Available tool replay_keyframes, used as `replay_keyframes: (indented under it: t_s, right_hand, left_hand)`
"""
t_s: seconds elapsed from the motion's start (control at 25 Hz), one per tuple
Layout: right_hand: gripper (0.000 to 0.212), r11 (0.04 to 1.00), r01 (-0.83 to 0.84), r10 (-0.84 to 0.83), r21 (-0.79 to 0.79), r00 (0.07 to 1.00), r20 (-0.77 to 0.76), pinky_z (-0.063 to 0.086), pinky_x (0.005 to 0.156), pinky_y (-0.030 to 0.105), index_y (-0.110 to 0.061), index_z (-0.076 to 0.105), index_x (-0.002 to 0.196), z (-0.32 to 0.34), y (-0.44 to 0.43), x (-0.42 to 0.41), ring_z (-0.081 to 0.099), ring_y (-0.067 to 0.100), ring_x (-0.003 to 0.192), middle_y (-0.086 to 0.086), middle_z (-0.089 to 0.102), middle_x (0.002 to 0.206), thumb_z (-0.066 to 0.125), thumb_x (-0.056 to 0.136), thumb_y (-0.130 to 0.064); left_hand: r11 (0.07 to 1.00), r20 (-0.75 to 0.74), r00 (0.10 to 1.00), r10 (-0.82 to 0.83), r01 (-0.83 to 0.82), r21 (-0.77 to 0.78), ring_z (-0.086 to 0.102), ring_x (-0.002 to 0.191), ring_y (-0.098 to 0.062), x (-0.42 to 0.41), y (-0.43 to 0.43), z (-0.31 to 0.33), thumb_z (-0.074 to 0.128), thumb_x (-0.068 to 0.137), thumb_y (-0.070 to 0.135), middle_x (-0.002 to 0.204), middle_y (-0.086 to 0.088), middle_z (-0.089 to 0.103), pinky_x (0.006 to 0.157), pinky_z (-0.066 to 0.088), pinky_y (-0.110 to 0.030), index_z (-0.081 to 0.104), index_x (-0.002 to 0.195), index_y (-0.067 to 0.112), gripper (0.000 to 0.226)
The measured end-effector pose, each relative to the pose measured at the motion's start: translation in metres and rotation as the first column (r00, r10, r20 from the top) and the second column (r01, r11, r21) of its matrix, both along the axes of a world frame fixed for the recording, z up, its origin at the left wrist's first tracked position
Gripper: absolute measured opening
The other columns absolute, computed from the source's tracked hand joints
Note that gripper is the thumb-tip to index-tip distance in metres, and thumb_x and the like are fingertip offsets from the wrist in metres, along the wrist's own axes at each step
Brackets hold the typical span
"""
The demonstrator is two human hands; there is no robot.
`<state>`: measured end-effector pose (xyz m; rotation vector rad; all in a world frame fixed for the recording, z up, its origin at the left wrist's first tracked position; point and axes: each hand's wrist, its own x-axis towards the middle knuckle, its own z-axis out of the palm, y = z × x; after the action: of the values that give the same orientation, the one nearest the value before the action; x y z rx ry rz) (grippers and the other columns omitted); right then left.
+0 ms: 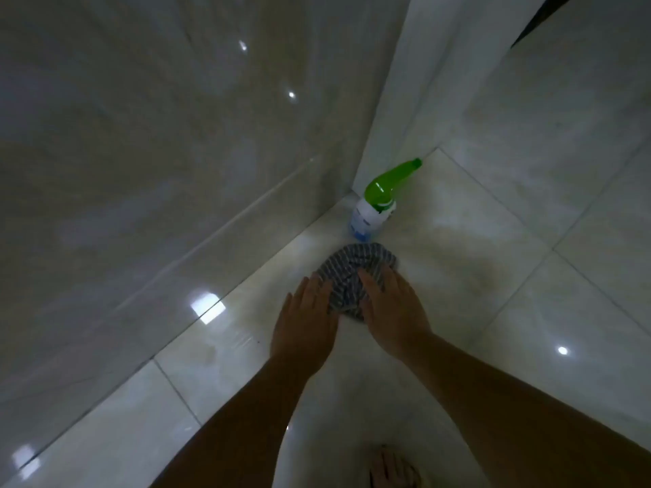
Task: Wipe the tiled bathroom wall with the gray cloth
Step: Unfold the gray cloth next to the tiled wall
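A gray striped cloth (355,272) lies bunched on the glossy floor tiles near the corner. Both hands reach down to it. My left hand (304,324) lies at the cloth's left edge, its straight fingers touching the fabric. My right hand (394,311) rests on the cloth's right side with fingers extended over it. The tiled bathroom wall (158,153) rises on the left, glossy and pale, with a grout line running across it.
A white spray bottle with a green trigger head (375,206) stands in the corner just beyond the cloth. A second tiled wall (405,82) meets the first there. My foot (391,468) shows at the bottom edge. Pale floor tiles (528,241) stretch to the right.
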<state>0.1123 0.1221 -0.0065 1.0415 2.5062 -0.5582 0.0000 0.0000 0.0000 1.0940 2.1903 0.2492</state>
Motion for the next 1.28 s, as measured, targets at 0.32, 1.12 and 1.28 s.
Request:
replay_keyframes:
  t_s: [0.32,1.12,1.28]
  right_hand:
    - [0.052,0.865,0.407,-0.334,-0.293,0.903,0.269,0.024,0.116,0.048,-0.03,0.039,0.145,-0.085,0.015,-0.014,0.023,0.036,0.142,0.01,0.019,0.158,0.043,0.096,-0.046]
    - [0.038,0.178,-0.019,-0.907,-0.984,0.385,-0.172,0.047,0.065,0.03,-0.007,0.062,0.093,0.566,-0.046,-0.064,0.055,0.022,0.072,0.009,0.057,0.08,0.034,0.081,0.015]
    - [0.036,0.211,-0.2,-0.808,-0.957,0.515,-0.286,0.052,0.061,0.028,-0.007,0.062,0.087,0.726,-0.059,-0.065,0.057,0.021,0.065,0.007,0.059,0.072,0.043,0.057,0.0]
  left_hand:
    - [0.989,0.031,0.996,0.087,-0.082,-0.123,0.043,0.13,-0.033,-0.004,0.019,-0.085,0.038,0.095,0.054,0.149,-0.013,0.039,0.108,0.041,-0.045,0.04,0.145,0.027,0.057]
    - [0.933,0.343,0.896,0.283,-0.34,0.116,0.056,0.067,-0.005,-0.055,-0.077,0.502,0.07,0.085,0.015,0.082,0.004,0.057,0.054,0.041,-0.013,0.029,0.143,0.027,0.073]
    - [0.933,0.327,0.93,0.166,-0.256,0.255,0.064,0.083,-0.014,-0.062,-0.079,0.657,0.068,0.09,0.019,0.098,0.004,0.059,0.064,0.048,-0.019,0.007,0.155,0.038,0.091]
